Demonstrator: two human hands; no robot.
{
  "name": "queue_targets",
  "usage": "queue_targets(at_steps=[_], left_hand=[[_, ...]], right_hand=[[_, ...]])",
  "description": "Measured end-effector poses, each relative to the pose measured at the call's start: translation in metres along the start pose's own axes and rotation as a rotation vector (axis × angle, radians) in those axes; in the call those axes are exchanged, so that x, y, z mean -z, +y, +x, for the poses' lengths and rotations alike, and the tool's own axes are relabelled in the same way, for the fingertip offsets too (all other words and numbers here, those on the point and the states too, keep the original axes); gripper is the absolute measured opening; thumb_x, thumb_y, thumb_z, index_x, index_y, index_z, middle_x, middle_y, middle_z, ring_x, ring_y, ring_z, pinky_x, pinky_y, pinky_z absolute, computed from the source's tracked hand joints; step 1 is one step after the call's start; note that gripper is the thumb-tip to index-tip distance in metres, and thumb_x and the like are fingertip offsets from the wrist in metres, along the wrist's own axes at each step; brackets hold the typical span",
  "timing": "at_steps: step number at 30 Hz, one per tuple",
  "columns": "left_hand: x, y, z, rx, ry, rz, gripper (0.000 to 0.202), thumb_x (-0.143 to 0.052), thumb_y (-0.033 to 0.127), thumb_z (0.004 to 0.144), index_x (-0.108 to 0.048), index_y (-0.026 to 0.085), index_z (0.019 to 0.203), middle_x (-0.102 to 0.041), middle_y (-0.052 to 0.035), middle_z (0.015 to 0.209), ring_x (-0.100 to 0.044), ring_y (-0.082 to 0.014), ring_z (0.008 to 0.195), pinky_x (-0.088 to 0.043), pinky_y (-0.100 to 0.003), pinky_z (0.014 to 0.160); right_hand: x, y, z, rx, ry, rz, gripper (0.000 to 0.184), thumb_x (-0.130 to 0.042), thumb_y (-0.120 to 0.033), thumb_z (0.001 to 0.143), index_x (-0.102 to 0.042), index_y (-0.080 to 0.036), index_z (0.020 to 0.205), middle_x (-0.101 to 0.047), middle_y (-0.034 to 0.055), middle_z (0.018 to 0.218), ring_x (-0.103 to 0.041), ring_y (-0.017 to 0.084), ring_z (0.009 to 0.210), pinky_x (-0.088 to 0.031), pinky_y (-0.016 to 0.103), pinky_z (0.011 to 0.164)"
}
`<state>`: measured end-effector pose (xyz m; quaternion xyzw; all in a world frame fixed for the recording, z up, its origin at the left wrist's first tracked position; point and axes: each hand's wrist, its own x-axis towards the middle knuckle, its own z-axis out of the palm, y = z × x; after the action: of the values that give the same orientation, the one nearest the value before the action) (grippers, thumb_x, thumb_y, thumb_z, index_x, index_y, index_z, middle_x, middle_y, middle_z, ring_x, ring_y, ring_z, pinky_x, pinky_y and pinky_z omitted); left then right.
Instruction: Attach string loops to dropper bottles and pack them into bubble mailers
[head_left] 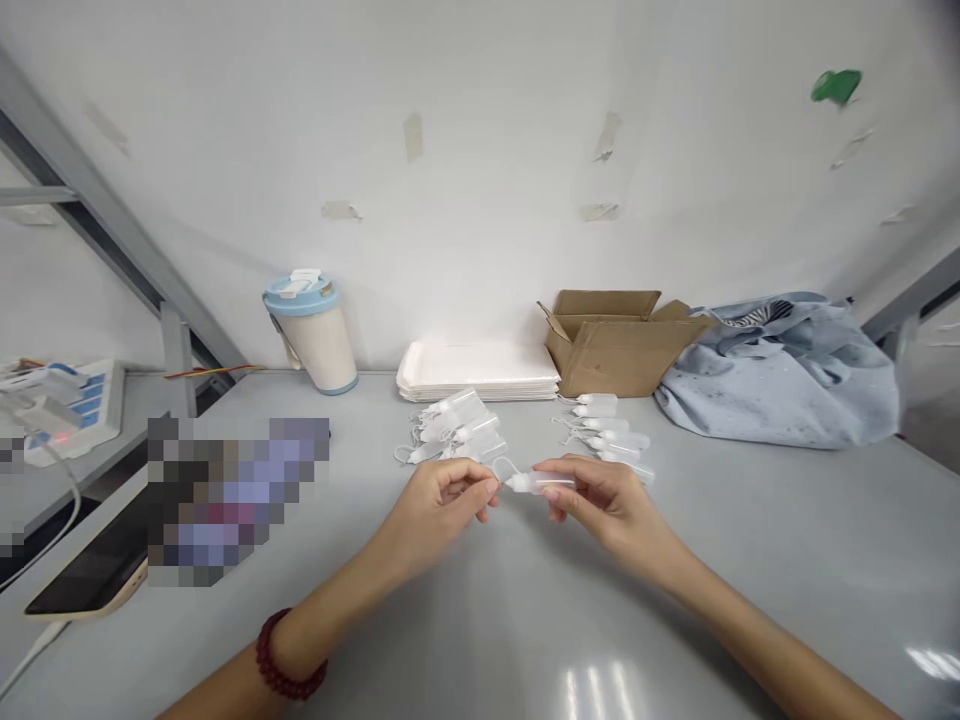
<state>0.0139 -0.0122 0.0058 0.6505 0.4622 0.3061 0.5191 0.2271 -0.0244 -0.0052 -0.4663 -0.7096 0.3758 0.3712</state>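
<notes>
My right hand (611, 505) pinches a small translucent plastic dropper bottle (540, 483) by its body, with the pointed nozzle facing left. My left hand (439, 508) sits just left of the nozzle, its fingertips close to a thin plastic loop (504, 465) that rises from the bottle. I cannot tell whether those fingertips grip the loop. Beyond my hands lie two groups of similar bottles: a jumbled heap (457, 425) on the left and a loose row (607, 430) on the right, each with thin loops.
A stack of white trays (476, 372), an open cardboard box (622, 345), a blue-lidded cream tumbler (311, 335) and a pale blue cloth bag (780, 375) stand along the wall. A phone (90, 565) lies at the left, near a power strip (67, 410) with cables.
</notes>
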Motion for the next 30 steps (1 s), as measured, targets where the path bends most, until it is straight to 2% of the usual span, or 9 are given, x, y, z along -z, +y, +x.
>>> queue_targets(at_steps=[10,20,24,30], left_hand=[[-0.005,-0.007,-0.004,-0.022,-0.025,0.024,0.019,-0.052,0.027,0.081,-0.063,0.016,0.07,-0.059,-0.0003,0.067,-0.054,-0.0124,0.064,-0.044,-0.022,0.06],[-0.002,-0.007,-0.002,-0.028,-0.055,0.055,0.024,-0.049,0.032,0.085,-0.065,0.017,0.076,-0.062,-0.0016,0.072,-0.054,-0.0132,0.065,-0.043,-0.023,0.062],[0.003,-0.005,0.0,-0.036,-0.029,0.053,0.028,-0.046,0.033,0.087,-0.067,0.017,0.077,-0.063,-0.0018,0.071,-0.053,-0.0128,0.064,-0.043,-0.024,0.061],[0.002,-0.002,-0.001,-0.026,-0.016,0.014,0.024,-0.05,0.033,0.085,-0.066,0.017,0.078,-0.064,-0.0017,0.075,-0.055,-0.0126,0.065,-0.043,-0.023,0.06]], right_hand=[[-0.005,0.006,-0.003,-0.012,-0.057,0.02,0.026,-0.052,-0.033,0.087,-0.067,-0.017,0.099,-0.06,0.0015,0.07,-0.056,0.012,0.056,-0.044,0.026,0.056],[-0.003,-0.002,-0.002,0.014,-0.047,-0.032,0.027,-0.051,-0.036,0.087,-0.068,-0.018,0.098,-0.059,0.0008,0.063,-0.055,0.013,0.056,-0.043,0.026,0.054],[0.001,-0.005,-0.002,-0.003,-0.039,-0.013,0.028,-0.052,-0.037,0.086,-0.068,-0.017,0.099,-0.06,0.0011,0.066,-0.055,0.013,0.056,-0.043,0.026,0.054],[0.003,-0.003,-0.002,0.005,-0.013,-0.031,0.027,-0.053,-0.037,0.086,-0.068,-0.017,0.098,-0.059,-0.0007,0.061,-0.056,0.012,0.055,-0.044,0.026,0.055]])
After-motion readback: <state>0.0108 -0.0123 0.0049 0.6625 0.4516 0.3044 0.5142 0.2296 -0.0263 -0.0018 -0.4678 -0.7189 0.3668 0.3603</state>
